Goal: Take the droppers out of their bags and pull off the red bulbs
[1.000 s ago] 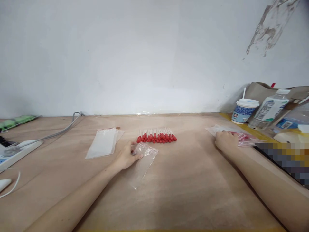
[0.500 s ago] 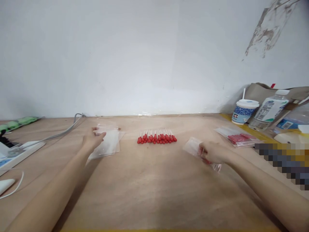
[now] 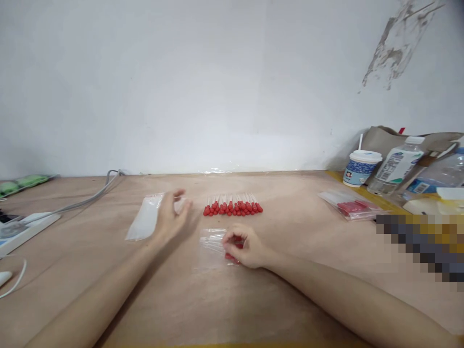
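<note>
My right hand (image 3: 244, 246) is closed on a clear plastic bag (image 3: 212, 247), which lies low over the tabletop. Inside the bag are white sticks with red tips, partly covered by my fingers. To its left, my left hand (image 3: 172, 216) is raised with thumb and fingers apart and nothing visible in it. Behind that hand lies a stack of flat clear plastic bags (image 3: 144, 220), its right side hidden. Beyond my right hand, a row of loose red-tipped sticks (image 3: 234, 208) rests on the table, red ends toward me.
On the right, more clear bags hold red-tipped sticks (image 3: 353, 206). Past them stand a lidded paper cup (image 3: 358, 169) with a straw and a plastic bottle (image 3: 395, 166). A power strip (image 3: 29, 232) and grey cable (image 3: 85, 204) lie left. A white wall (image 3: 217, 96) closes the back.
My right hand has brought the filled bag leftward, from the right side to the middle, in front of the loose sticks. My left hand has moved right, off the stack of bags.
</note>
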Demonstrator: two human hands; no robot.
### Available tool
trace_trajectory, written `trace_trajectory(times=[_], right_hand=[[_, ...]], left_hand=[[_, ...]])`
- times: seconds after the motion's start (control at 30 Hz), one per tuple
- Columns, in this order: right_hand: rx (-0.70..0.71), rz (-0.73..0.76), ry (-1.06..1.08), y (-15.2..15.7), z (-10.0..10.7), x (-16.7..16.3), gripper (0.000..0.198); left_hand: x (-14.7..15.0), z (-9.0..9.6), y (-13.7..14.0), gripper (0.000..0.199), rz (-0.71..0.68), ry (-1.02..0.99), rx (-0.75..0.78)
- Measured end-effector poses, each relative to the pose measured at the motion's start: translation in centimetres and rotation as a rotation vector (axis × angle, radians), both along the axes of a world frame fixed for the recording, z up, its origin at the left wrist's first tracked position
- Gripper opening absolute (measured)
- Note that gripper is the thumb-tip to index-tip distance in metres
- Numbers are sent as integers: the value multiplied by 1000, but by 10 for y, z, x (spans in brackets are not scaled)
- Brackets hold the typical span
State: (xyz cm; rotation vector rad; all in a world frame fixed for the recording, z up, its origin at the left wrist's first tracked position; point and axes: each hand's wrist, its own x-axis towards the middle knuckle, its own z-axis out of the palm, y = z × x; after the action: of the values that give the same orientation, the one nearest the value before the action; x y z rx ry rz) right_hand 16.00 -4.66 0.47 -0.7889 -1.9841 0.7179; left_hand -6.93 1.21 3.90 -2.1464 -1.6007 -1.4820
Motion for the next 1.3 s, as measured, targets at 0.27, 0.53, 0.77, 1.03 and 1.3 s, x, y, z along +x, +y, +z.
trace_trajectory(times=[0.27,0.53,0.77,1.03,1.3], right_hand=[[-107,-463,-32,22,-19,54,10],[-243,-317,-246,-4,-9,61,13],[-108,-233,-173,-5,-11,56,11],[295,-191,-337,-8,-11,51,5],[279,-147,-356,-13,-6,52,14]], left_hand=[[62,-9,-58,44,-803,438,-331],[62,-20,-59,50,-758,478,-422],[66,-10,-62,38,-670,492,-418],[72,-13,-58,33,-698,401,-341],[73,-18,-57,31,-715,449,-348]])
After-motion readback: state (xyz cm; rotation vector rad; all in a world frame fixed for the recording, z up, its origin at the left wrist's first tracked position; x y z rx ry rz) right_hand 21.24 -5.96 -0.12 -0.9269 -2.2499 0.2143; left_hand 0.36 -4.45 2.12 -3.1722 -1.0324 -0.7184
